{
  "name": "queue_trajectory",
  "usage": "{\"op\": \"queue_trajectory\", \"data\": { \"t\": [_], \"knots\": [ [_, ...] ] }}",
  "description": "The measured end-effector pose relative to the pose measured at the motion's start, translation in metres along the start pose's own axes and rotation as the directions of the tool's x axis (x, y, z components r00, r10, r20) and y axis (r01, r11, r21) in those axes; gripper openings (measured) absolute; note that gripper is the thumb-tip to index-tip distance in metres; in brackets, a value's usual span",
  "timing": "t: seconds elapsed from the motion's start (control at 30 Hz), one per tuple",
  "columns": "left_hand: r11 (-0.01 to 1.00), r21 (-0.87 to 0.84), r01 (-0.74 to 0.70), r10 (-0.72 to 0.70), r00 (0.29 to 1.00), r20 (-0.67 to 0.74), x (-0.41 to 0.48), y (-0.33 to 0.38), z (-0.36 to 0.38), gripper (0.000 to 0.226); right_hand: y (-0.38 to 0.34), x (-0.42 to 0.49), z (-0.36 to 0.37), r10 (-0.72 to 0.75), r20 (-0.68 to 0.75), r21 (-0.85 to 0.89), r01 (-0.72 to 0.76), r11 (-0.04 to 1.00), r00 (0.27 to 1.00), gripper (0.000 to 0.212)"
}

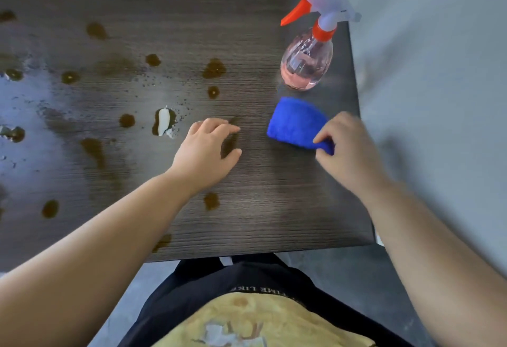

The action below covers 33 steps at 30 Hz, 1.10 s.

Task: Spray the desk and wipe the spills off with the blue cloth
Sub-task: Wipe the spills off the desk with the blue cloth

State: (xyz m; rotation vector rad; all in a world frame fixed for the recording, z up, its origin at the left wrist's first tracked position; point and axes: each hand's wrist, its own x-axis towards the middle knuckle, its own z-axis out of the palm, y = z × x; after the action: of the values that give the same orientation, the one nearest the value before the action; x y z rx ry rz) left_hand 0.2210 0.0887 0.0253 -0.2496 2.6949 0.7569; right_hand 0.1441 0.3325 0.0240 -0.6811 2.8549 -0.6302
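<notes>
Fingers of the left hand are loosely curled over the desk, nothing held, with brown spills to their left. Further right, the cloth, just in front of the bottle, is pinched at its near corner by the right hand. A fuller grip is judged best, so it can be pressed flat and drawn through the spills.

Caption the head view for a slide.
Right hand pinches the blue cloth near the spray bottle; brown spills dot the desk.
</notes>
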Motion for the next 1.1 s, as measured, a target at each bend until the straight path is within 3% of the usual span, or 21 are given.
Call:
{"op": "queue_trajectory", "data": {
  "t": [0.1, 0.2, 0.3, 0.37, 0.53, 0.67, 0.7, 0.83, 0.9, 0.97, 1.03, 1.1],
  "knots": [
    [0.999, 0.018, 0.041, -0.041, 0.999, -0.016, -0.017, -0.006, 0.009, 0.046, -0.004, -0.019, 0.029, 0.046, 0.129, -0.14, -0.028, 0.99, 0.991, 0.045],
    [0.992, 0.035, 0.118, -0.116, 0.991, -0.061, -0.028, -0.014, 0.014, 0.043, -0.012, -0.012, 0.048, -0.117, 0.159, -0.145, 0.141, 0.979, 0.98, 0.067],
    [0.984, 0.043, 0.175, -0.171, 0.982, -0.074, -0.039, -0.023, 0.017, 0.042, -0.007, 0.002, 0.069, -0.167, 0.216, -0.191, 0.21, 0.959, 0.962, 0.06],
    [0.981, 0.067, 0.181, -0.177, 0.982, -0.061, -0.046, -0.032, 0.017, 0.043, -0.002, 0.003, 0.077, -0.183, 0.148, -0.221, 0.212, 0.952, 0.972, 0.049],
    [0.975, 0.116, 0.191, -0.185, 0.981, -0.057, -0.058, -0.056, 0.008, 0.045, -0.017, -0.014, 0.094, 0.012, -0.009, -0.168, -0.013, 0.986, 1.0, 0.05],
    [0.973, 0.197, 0.121, -0.131, 0.991, 0.036, -0.06, -0.074, 0.0, 0.051, -0.029, -0.046, 0.101, -0.283, 0.143, -0.221, 0.309, 0.925, 0.948, 0.051],
    [0.97, 0.222, 0.096, -0.113, 0.992, 0.062, -0.061, -0.075, 0.0, 0.052, -0.022, -0.041, 0.099, -0.3, 0.147, -0.242, 0.329, 0.913, 0.942, 0.05],
    [0.962, 0.268, 0.044, -0.082, 0.988, 0.133, -0.061, -0.084, -0.001, 0.053, -0.035, 0.015, 0.1, 0.045, -0.002, -0.273, -0.044, 0.961, 0.999, 0.047],
    [0.959, 0.281, 0.026, -0.071, 0.986, 0.148, -0.06, -0.087, -0.001, 0.054, -0.065, 0.03, 0.113, 0.11, -0.009, -0.281, -0.108, 0.953, 0.994, 0.048],
    [0.958, 0.286, 0.007, -0.054, 0.986, 0.156, -0.058, -0.09, -0.001, 0.055, -0.091, 0.019, 0.129, -0.048, 0.044, -0.304, 0.059, 0.951, 0.998, 0.049],
    [0.957, 0.29, -0.012, -0.038, 0.985, 0.168, -0.056, -0.091, -0.002, 0.056, -0.09, -0.004, 0.132, -0.247, 0.184, -0.297, 0.294, 0.909, 0.951, 0.051],
    [0.949, 0.31, -0.048, -0.013, 0.981, 0.192, -0.056, -0.09, -0.004, 0.057, -0.066, -0.008, 0.121, -0.303, 0.251, -0.309, 0.372, 0.875, 0.919, 0.051]
  ]
}}
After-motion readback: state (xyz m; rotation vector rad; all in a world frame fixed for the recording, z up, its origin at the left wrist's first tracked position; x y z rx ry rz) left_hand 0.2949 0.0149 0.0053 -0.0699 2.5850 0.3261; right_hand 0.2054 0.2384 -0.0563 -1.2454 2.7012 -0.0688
